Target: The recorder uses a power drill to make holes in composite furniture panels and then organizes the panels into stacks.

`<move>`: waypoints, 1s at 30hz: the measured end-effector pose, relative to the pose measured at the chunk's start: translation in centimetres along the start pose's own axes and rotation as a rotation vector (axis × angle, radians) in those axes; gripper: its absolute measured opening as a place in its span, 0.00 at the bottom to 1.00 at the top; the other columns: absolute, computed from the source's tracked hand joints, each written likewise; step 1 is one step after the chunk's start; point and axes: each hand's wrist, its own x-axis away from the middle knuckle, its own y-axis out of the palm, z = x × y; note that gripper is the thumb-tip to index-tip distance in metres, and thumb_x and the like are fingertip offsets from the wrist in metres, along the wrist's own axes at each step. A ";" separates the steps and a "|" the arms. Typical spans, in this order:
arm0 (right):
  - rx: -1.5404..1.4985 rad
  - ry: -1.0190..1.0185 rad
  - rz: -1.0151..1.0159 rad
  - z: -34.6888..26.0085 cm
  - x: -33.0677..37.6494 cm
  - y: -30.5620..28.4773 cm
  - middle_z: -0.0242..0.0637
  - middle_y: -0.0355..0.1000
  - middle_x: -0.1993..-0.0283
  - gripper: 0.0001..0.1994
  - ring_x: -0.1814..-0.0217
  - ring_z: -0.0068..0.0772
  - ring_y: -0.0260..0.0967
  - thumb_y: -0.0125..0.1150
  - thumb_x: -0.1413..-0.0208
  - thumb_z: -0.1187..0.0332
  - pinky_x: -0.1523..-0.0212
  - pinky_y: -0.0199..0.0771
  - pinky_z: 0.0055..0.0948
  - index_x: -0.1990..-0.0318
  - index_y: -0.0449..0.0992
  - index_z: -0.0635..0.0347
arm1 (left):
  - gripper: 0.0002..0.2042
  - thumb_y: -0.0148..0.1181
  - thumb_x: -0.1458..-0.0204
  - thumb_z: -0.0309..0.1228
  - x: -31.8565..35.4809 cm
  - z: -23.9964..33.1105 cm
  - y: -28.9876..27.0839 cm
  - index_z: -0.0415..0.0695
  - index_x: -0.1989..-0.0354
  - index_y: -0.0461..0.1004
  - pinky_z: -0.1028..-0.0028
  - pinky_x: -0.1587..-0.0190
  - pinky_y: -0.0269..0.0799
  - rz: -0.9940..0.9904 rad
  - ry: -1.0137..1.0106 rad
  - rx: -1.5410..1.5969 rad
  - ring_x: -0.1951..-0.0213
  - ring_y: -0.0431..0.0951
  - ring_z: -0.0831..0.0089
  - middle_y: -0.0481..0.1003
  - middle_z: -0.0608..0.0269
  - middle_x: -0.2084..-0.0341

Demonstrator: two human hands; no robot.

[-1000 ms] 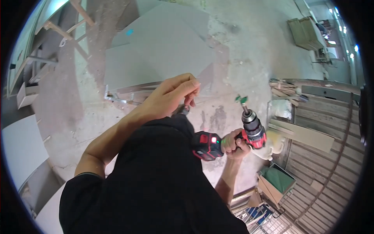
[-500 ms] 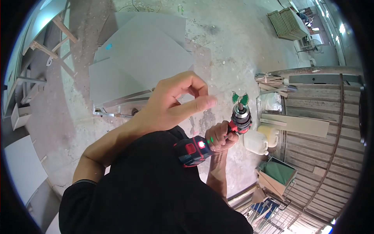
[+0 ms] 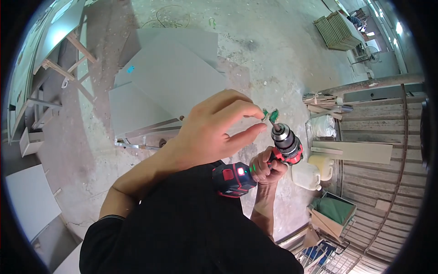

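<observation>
A red and black cordless drill (image 3: 285, 141) is in my right hand (image 3: 267, 168), whose fingers wrap round its grip. Its battery base, with a lit light, sits close to my black shirt, and the chuck tilts up and to the left. From the chuck a metal shank carries a green two-winged cutter bit (image 3: 274, 115). My left hand (image 3: 219, 123) is at the bit's left side, thumb and forefinger apart. The forefinger's tip overlaps the bit's left wing; whether it touches I cannot tell. Nothing shows between those fingers.
Large grey panels (image 3: 159, 68) lie stacked on the floor ahead. Work tables (image 3: 59, 39) stand at the left. To the right are a white jug (image 3: 305, 176), a yellowish jug, a box with green cloth (image 3: 335, 208), a long board (image 3: 365, 152) and a slatted wall (image 3: 378, 182).
My left hand has opened its curled fingers and moved right, to the bit. The drill has shifted slightly right, and its bit now leans left. The view has shifted a little.
</observation>
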 end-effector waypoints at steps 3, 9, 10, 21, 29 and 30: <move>0.025 0.004 0.026 -0.8 0.0 0.1 0.31 0.61 0.83 0.14 0.88 0.26 0.56 0.60 0.40 0.66 0.89 0.57 0.31 0.58 0.71 0.72 | 0.11 0.73 0.54 0.24 -0.8 -0.3 1.0 0.45 0.63 0.76 0.68 0.70 0.76 0.032 0.061 -0.141 0.69 0.80 0.65 0.78 0.64 0.68; 0.117 0.059 0.135 -2.4 0.3 0.6 0.31 0.59 0.85 0.17 0.87 0.28 0.56 0.63 0.43 0.66 0.86 0.60 0.32 0.56 0.73 0.75 | 0.11 0.70 0.56 0.18 -0.6 0.1 2.0 0.42 0.65 0.76 0.69 0.65 0.77 0.046 -0.123 -0.188 0.67 0.82 0.67 0.80 0.62 0.70; 0.151 0.057 0.159 -2.6 0.4 0.7 0.31 0.58 0.85 0.17 0.87 0.28 0.56 0.63 0.43 0.65 0.86 0.61 0.32 0.56 0.73 0.75 | 0.11 0.70 0.56 0.18 -0.6 0.1 2.1 0.42 0.65 0.76 0.69 0.65 0.77 0.044 -0.124 -0.192 0.67 0.82 0.67 0.80 0.62 0.70; 0.253 0.108 0.208 -3.8 1.9 -0.7 0.29 0.59 0.85 0.18 0.87 0.28 0.58 0.65 0.42 0.64 0.86 0.62 0.33 0.54 0.74 0.73 | 0.06 0.63 0.45 0.25 1.5 -3.4 4.6 0.38 0.66 0.73 0.69 0.64 0.77 0.078 -0.359 0.146 0.68 0.83 0.70 0.76 0.61 0.74; 0.242 0.016 0.273 -4.7 3.9 -0.1 0.31 0.59 0.85 0.18 0.88 0.28 0.56 0.68 0.44 0.63 0.86 0.60 0.33 0.58 0.73 0.72 | 0.12 0.54 0.34 0.31 2.2 -5.8 1.6 0.34 0.67 0.75 0.72 0.65 0.73 0.005 -0.634 0.570 0.73 0.72 0.76 0.71 0.66 0.77; 0.264 0.025 0.319 -4.6 3.8 -0.1 0.31 0.59 0.85 0.18 0.88 0.28 0.56 0.68 0.44 0.63 0.86 0.60 0.33 0.58 0.73 0.72 | 0.11 0.55 0.35 0.31 1.9 -5.4 1.7 0.35 0.66 0.76 0.72 0.65 0.72 -0.047 -0.641 0.488 0.74 0.70 0.77 0.71 0.65 0.78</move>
